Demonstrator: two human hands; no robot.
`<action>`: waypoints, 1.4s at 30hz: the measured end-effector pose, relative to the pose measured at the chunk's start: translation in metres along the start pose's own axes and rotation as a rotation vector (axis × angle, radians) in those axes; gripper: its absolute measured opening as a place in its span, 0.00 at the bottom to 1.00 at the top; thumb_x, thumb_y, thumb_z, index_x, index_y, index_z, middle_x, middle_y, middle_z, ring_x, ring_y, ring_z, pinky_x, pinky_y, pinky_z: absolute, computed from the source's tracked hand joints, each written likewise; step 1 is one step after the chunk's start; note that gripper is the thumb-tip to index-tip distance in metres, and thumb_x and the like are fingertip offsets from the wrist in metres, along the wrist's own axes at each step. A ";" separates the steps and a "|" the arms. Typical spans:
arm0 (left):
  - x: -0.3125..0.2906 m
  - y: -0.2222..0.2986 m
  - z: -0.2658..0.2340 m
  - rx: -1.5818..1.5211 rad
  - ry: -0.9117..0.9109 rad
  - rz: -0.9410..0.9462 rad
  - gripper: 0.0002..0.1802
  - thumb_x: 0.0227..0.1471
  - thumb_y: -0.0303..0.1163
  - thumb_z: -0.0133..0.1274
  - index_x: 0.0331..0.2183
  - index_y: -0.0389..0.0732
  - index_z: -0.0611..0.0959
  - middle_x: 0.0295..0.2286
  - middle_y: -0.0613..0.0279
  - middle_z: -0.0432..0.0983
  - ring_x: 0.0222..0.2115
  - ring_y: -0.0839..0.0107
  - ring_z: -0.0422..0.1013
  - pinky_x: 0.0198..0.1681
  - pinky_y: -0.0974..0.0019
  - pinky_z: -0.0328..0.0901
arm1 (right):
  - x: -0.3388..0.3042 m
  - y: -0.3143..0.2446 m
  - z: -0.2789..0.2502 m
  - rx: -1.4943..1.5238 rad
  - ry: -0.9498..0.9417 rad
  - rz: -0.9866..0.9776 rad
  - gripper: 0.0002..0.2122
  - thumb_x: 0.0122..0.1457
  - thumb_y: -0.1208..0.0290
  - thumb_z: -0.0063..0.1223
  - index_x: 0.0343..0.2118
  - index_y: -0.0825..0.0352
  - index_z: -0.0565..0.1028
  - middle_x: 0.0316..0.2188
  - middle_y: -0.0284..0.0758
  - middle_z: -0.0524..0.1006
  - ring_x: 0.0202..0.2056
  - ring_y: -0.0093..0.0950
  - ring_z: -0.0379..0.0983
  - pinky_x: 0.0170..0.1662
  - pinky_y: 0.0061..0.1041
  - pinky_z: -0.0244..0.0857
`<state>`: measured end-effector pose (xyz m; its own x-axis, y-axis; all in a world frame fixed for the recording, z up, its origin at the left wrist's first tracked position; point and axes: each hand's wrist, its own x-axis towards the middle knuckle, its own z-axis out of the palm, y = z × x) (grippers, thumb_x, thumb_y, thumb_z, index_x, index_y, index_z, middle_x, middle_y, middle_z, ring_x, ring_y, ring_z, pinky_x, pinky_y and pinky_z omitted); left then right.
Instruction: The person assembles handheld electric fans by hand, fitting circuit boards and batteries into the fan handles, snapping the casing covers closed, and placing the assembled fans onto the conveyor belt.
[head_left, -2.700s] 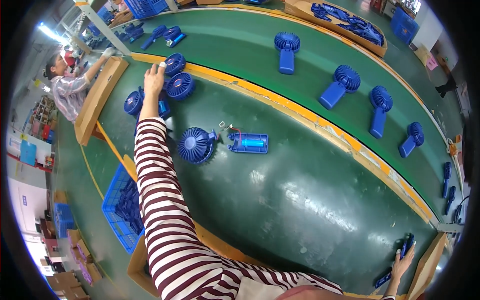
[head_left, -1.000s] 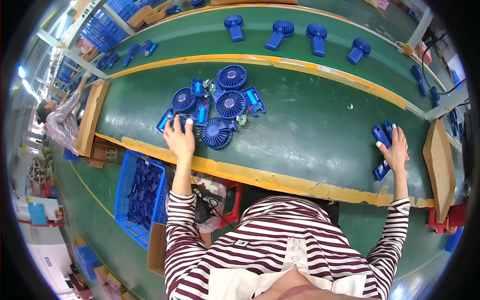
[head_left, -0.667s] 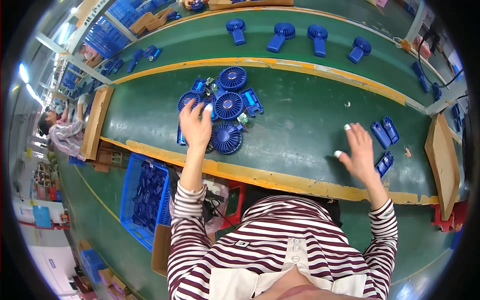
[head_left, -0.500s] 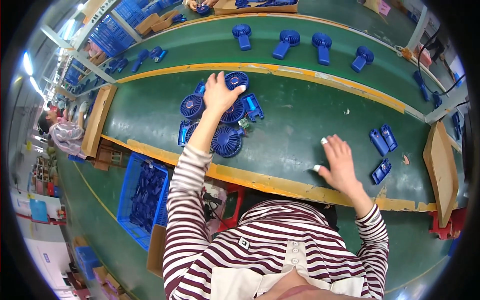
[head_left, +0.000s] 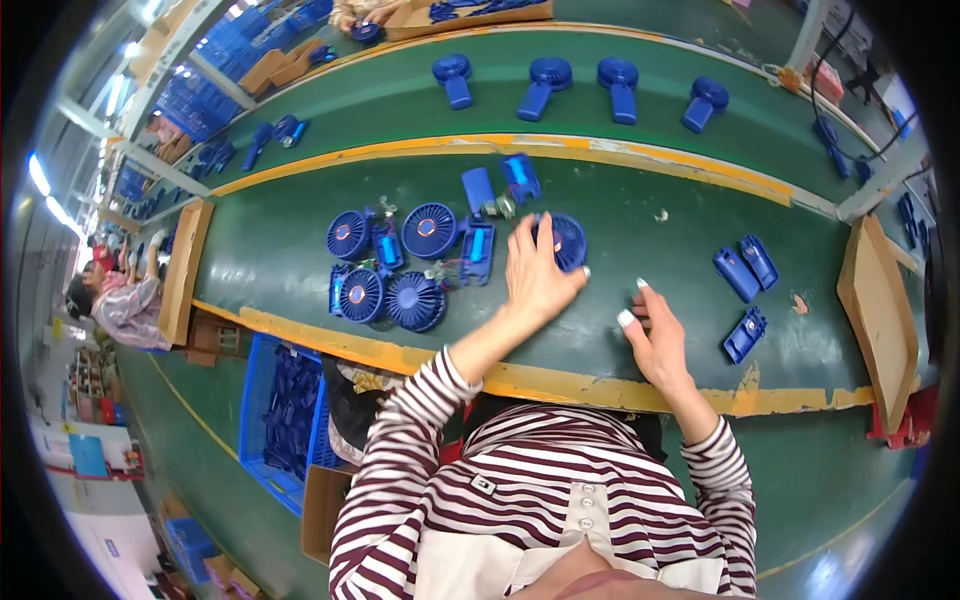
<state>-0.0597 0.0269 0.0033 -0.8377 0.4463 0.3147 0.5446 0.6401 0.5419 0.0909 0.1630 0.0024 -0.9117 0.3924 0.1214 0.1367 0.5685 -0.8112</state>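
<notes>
On the green table, my left hand grips a blue fan head; near it, my right hand holds thumb and forefinger apart.

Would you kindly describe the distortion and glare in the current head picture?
In the head view, fisheye distortion bows the yellow edging; a ceiling lamp glares white at far left; the floor shines at lower right; the left hand, nearer the centre, looks little distorted.

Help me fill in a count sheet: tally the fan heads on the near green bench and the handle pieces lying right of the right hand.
Fan heads: 5
Handle pieces right of the right hand: 3
Total: 8
</notes>
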 end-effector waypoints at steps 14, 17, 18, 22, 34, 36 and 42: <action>-0.032 0.014 -0.027 -0.326 -0.138 0.408 0.25 0.36 0.23 0.54 0.43 0.36 0.74 0.46 0.50 0.66 0.47 0.54 0.64 0.51 0.59 0.59 | 0.002 0.023 -0.038 0.428 0.144 0.343 0.36 0.39 0.71 0.64 0.51 0.77 0.60 0.45 0.42 0.68 0.45 0.28 0.67 0.48 0.24 0.61; 0.000 -0.015 -0.044 -0.007 -0.074 0.390 0.30 0.32 0.26 0.56 0.44 0.40 0.73 0.49 0.53 0.62 0.53 0.50 0.54 0.55 0.51 0.51 | 0.000 0.035 -0.066 0.077 0.372 0.220 0.32 0.40 0.76 0.60 0.52 0.74 0.61 0.41 0.40 0.67 0.40 0.28 0.67 0.45 0.22 0.61; 0.009 -0.021 -0.049 0.138 -0.130 0.379 0.32 0.31 0.29 0.58 0.45 0.43 0.73 0.51 0.53 0.59 0.55 0.50 0.50 0.56 0.47 0.47 | -0.002 0.038 -0.072 0.061 0.331 0.223 0.33 0.40 0.77 0.59 0.52 0.74 0.60 0.42 0.39 0.67 0.41 0.27 0.66 0.46 0.22 0.60; 0.025 -0.035 -0.051 0.123 -0.244 0.292 0.36 0.29 0.31 0.61 0.47 0.41 0.72 0.52 0.52 0.58 0.55 0.51 0.52 0.56 0.54 0.50 | -0.009 0.039 -0.074 0.234 0.322 0.244 0.33 0.40 0.78 0.58 0.53 0.73 0.59 0.43 0.39 0.67 0.44 0.27 0.65 0.47 0.22 0.59; 0.031 0.016 -0.009 0.117 -0.453 0.562 0.43 0.27 0.32 0.61 0.51 0.47 0.66 0.53 0.53 0.54 0.57 0.51 0.46 0.57 0.43 0.42 | 0.011 0.006 -0.083 0.999 0.477 0.100 0.29 0.45 0.75 0.50 0.54 0.74 0.59 0.50 0.39 0.64 0.49 0.28 0.64 0.51 0.24 0.58; 0.040 0.010 -0.006 0.152 -0.400 0.599 0.37 0.27 0.28 0.59 0.47 0.46 0.70 0.48 0.55 0.60 0.53 0.54 0.54 0.55 0.47 0.50 | 0.011 0.001 -0.084 1.020 0.496 0.071 0.28 0.46 0.75 0.50 0.53 0.74 0.60 0.49 0.38 0.65 0.48 0.27 0.64 0.51 0.24 0.59; 0.028 -0.004 -0.032 0.139 -0.310 0.509 0.33 0.24 0.27 0.58 0.42 0.44 0.75 0.43 0.55 0.65 0.46 0.54 0.60 0.47 0.55 0.57 | 0.020 0.026 -0.085 0.746 0.851 0.113 0.21 0.54 0.76 0.49 0.51 0.75 0.62 0.43 0.36 0.70 0.42 0.22 0.67 0.48 0.20 0.60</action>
<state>-0.0870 0.0171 0.0347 -0.4314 0.8653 0.2551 0.8911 0.3647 0.2700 0.1089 0.2476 0.0324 -0.3113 0.9393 0.1442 -0.3228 0.0382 -0.9457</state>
